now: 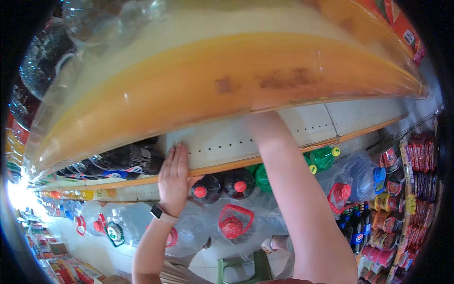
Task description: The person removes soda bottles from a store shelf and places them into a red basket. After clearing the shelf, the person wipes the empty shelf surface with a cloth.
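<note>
My left hand (175,174) lies flat on a white perforated metal shelf (220,136), over its orange front edge, fingers extended and thumb out to the side. It holds nothing. Dark cola bottles (131,159) lie on their sides just left of its fingers. My right forearm (287,170) reaches up across the same shelf. The right hand is out of view behind a large orange and cream surface (227,81) covered in clear plastic, close to the camera. Below the shelf edge stand dark bottles with red caps (208,190) and green bottles (321,158).
Large clear jugs with red handles (232,227) stand lower down. A green plastic stool (244,266) is on the tiled floor by my legs. Packaged goods (420,156) and cup-shaped packs (385,222) line the right side; cartons (78,271) lie at the lower left.
</note>
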The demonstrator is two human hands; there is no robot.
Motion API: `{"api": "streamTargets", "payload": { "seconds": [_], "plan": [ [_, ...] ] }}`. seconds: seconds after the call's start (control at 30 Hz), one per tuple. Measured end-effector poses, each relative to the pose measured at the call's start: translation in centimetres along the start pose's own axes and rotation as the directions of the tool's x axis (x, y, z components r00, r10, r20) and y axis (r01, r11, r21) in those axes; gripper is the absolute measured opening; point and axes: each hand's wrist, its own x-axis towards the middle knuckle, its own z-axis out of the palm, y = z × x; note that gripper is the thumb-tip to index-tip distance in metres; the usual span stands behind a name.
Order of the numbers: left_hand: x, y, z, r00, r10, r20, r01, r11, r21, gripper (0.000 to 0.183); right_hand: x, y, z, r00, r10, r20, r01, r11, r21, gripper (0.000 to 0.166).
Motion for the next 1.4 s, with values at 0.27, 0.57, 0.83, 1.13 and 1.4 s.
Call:
{"api": "streamTargets", "payload": {
  "seconds": [0.27,0.57,0.83,1.13,1.4],
  "plan": [
    [0.4,0.4,-0.3,1.0,0.009,-0.008,-0.009,0.999,0.033,0.094,-2.3,15.7,-4.3,0.948,0.302,-0.098,-0.315,0.933,-0.175,0.064],
    [-0.1,0.5,0.3,0.999,-0.021,-0.041,0.022,1.0,0.015,0.097,-9.5,19.0,-8.8,0.775,0.626,0.086,-0.59,0.766,-0.257,0.066],
    [-0.8,0.0,0.5,0.993,-0.002,-0.121,0.004,1.0,0.011,0.093,-15.7,12.0,-12.7,0.749,0.283,0.599,-0.289,0.953,-0.089,0.066],
    [1.2,2.8,1.0,0.984,0.049,-0.17,-0.054,0.998,-0.023,0.098,-15.9,0.3,-3.7,0.588,-0.555,0.588,0.119,0.779,0.616,0.056],
    [-0.2,-0.3,0.6,0.999,-0.034,0.008,0.033,0.998,0.05,0.102,-15.8,-12.4,-5.0,0.578,-0.578,0.576,0.37,0.815,0.446,0.049]
  ]
}}
